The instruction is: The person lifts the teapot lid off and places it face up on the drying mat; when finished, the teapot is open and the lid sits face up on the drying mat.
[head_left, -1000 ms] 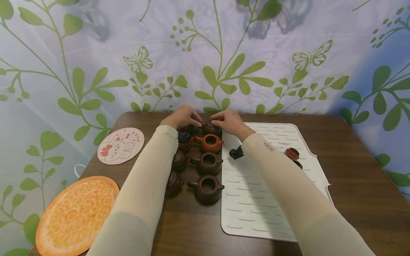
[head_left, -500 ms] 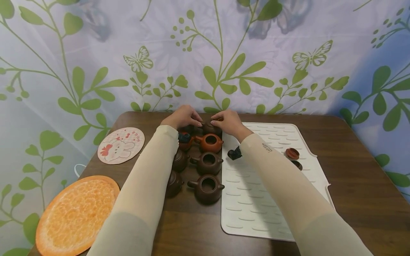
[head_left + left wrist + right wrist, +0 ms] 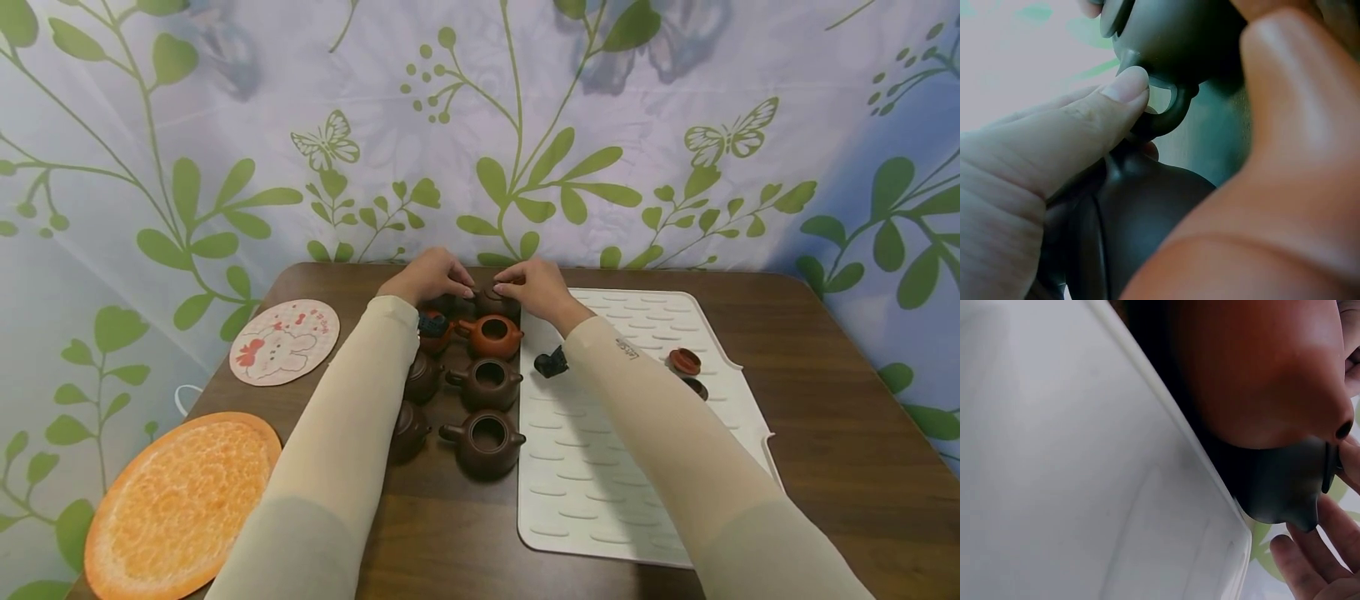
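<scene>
At the back of the right column stands a dark brown teapot (image 3: 495,302) with its lid on. My left hand (image 3: 432,275) pinches its loop handle (image 3: 1169,115) between thumb and fingers. From the other side my right hand (image 3: 542,287) holds the teapot lid (image 3: 1331,467) at the top, with the other fingers spread near the spout (image 3: 1304,519). An orange-brown teapot (image 3: 493,336) without a lid stands just in front. Two lidless dark teapots, the nearer one (image 3: 487,442) included, continue that column. Part of the held teapot is hidden behind my fingers.
Another column of teapots, including a dark one (image 3: 407,432), stands to the left, partly under my left sleeve. A white ribbed mat (image 3: 577,500) adjoins the right column and carries a reddish lid (image 3: 684,360) and a dark lid (image 3: 696,387). Two round mats, one orange-patterned (image 3: 183,500), lie left.
My right forearm has shifted very slightly to the left. Both hands stay at the same dark teapot, and the other teapots and lids have not moved.
</scene>
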The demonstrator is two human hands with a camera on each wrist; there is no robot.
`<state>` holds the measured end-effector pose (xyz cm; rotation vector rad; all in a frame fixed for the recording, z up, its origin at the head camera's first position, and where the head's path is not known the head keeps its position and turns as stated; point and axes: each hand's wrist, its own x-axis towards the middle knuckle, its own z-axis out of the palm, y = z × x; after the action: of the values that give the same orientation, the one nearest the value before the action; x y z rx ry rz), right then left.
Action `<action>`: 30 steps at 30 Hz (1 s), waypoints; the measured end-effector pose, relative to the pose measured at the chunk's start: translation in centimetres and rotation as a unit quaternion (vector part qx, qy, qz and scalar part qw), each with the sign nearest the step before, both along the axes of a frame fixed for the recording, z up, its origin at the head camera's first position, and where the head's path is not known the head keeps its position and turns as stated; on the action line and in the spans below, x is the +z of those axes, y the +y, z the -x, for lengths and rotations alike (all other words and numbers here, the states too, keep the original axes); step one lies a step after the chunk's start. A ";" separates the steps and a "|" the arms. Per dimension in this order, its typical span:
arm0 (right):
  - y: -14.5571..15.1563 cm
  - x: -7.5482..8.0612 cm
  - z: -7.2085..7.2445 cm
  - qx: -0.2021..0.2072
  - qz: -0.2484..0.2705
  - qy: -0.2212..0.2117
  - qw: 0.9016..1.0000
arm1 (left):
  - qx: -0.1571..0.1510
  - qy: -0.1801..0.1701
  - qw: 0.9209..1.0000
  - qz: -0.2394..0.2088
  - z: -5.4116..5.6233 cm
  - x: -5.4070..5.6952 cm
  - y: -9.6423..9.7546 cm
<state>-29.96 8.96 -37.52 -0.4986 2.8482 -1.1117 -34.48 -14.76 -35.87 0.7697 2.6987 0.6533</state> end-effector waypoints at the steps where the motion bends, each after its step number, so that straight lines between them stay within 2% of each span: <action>1: 0.1 0.0 -0.1 0.000 -0.001 -0.001 1.000 | 0.000 0.000 1.000 0.000 -0.1 0.1 0.0; 13: 0.4 0.9 -0.8 0.002 0.009 0.007 1.000 | -0.007 -0.001 1.000 -0.013 0.0 -0.2 -0.1; 22: 0.8 1.4 -1.5 0.011 0.023 0.024 0.999 | 0.000 -0.006 1.000 -0.013 0.0 -0.2 -0.1; 30: 1.9 1.9 -2.2 0.028 0.067 -0.016 0.997 | 0.005 -0.007 1.000 -0.011 -0.2 -0.1 -0.1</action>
<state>-27.75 10.87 -35.67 -0.5575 2.7276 -1.2940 -34.27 -14.89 -35.94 0.7548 2.6893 0.6889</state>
